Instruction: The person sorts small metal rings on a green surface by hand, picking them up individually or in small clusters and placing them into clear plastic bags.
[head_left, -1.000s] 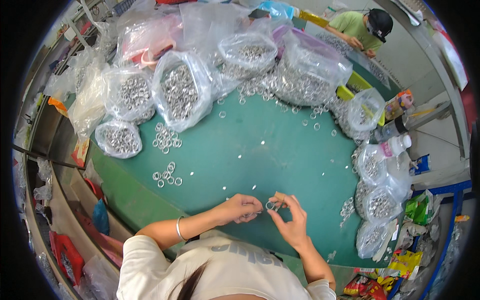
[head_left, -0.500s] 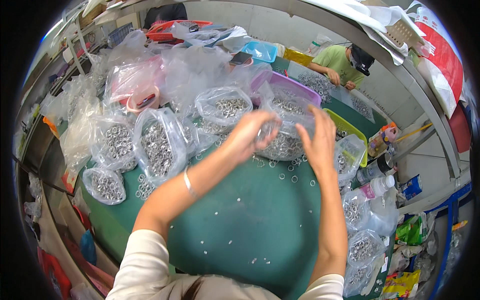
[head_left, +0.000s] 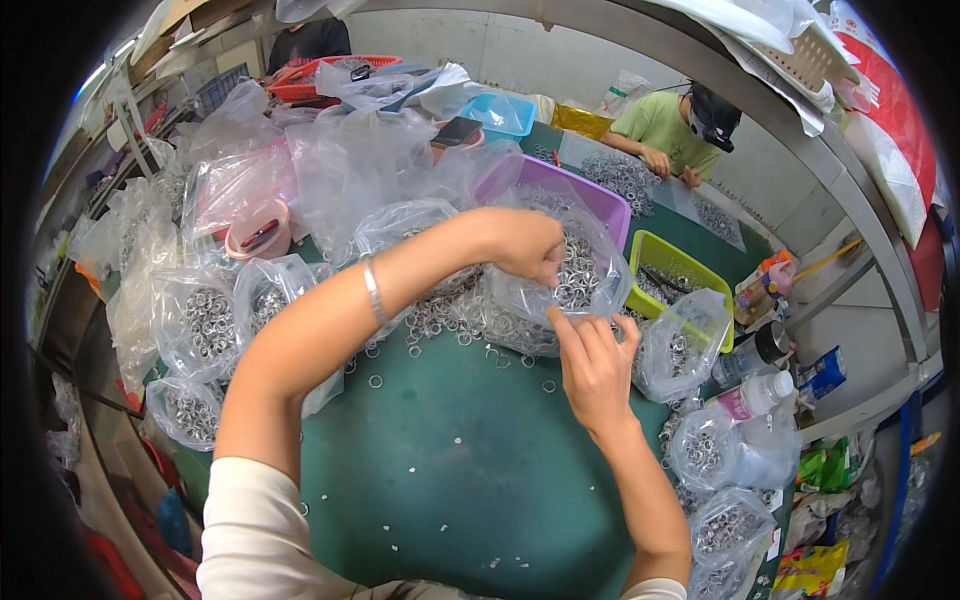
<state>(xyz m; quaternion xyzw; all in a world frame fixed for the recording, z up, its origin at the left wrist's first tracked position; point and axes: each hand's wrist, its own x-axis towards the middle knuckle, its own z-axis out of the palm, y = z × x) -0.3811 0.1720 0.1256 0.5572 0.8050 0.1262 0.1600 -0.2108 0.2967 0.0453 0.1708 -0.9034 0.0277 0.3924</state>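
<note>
Green table (head_left: pixel 450 470) bears a clear bag of metal rings (head_left: pixel 560 290), left hand (head_left: pixel 520 245) pinching inside, right hand (head_left: pixel 595 360) gripping its plastic at six o'clock.

Cream short sleeves (head_left: pixel 250 520), bare forearms, thin silver bangle (head_left: pixel 373 290) (on the left wrist).

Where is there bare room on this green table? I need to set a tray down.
The free patch is the green mat between the forearms, below the left hand and right hand; only small specks lie there. Beyond the hands it is crowded: bags of metal rings, purple bin, yellow bin.
</note>
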